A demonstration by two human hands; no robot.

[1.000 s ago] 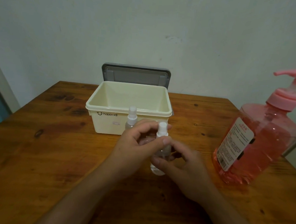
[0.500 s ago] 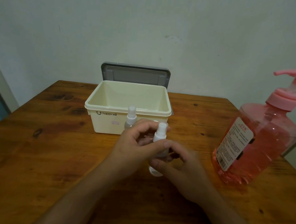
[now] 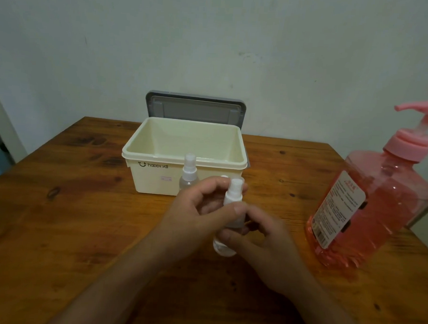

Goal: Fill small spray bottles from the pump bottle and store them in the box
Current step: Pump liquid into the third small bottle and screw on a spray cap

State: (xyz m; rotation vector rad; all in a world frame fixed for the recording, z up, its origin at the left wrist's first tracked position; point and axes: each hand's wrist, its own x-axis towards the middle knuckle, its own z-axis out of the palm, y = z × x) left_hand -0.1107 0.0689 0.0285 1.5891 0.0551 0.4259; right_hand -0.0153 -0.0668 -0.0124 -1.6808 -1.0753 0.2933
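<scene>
Mid-body of the held spray bottle (image 3: 233, 195) was covered by the left hand (image 3: 193, 210) thumb and the blurred fingers of the right hand (image 3: 265, 246). Base of the second spray bottle (image 3: 189, 170) was hidden behind the left hand. Spout of the pump bottle (image 3: 379, 207) was cut off at the right edge, and the label (image 3: 339, 208) print was too small to read.

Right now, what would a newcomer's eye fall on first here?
The big pink pump bottle at the right edge of the table stands out most. In the middle, the left hand and right hand both hold a small spray bottle. Behind them sits an open cream box, with a second spray bottle standing just in front of it.
</scene>
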